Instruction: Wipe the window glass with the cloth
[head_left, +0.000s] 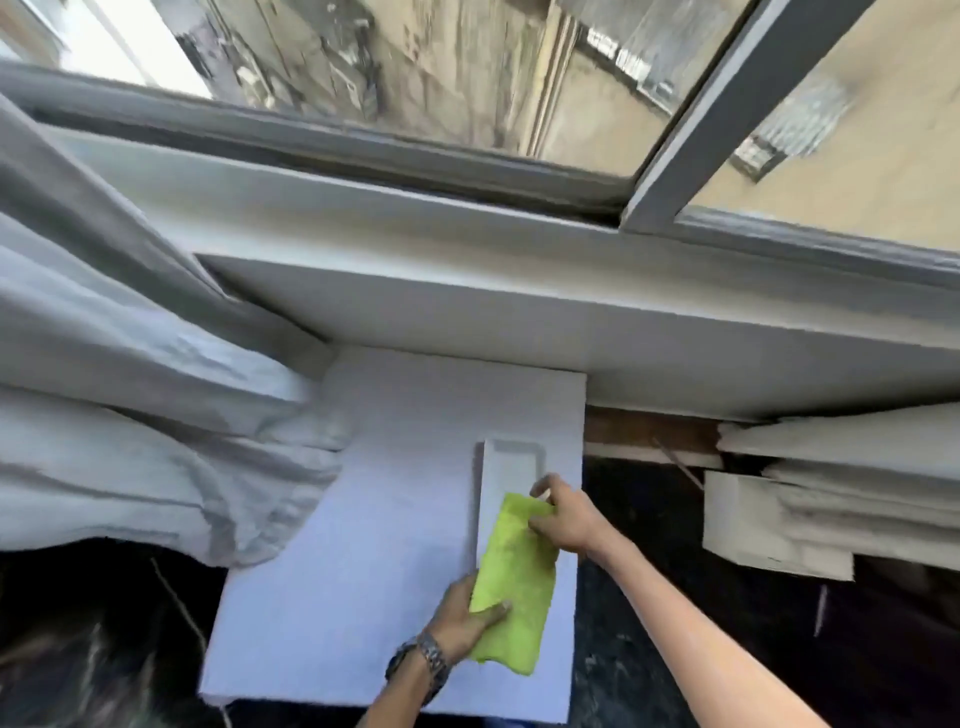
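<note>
A folded lime-green cloth (517, 582) lies over the near end of a narrow white tray (506, 462) on a white foam board (363, 519). My left hand (465, 618), with a metal watch on its wrist, grips the cloth's near left edge, thumb on top. My right hand (563, 512) pinches the cloth's far right corner. The window glass (415, 67) fills the top of the view behind a grey frame (727, 119), well above both hands.
A white sill (467, 280) runs below the window. A pale grey curtain (130, 389) hangs bunched at the left, draping onto the board. White foam pieces (805, 499) are stacked at the right. Dark floor (649, 649) surrounds the board.
</note>
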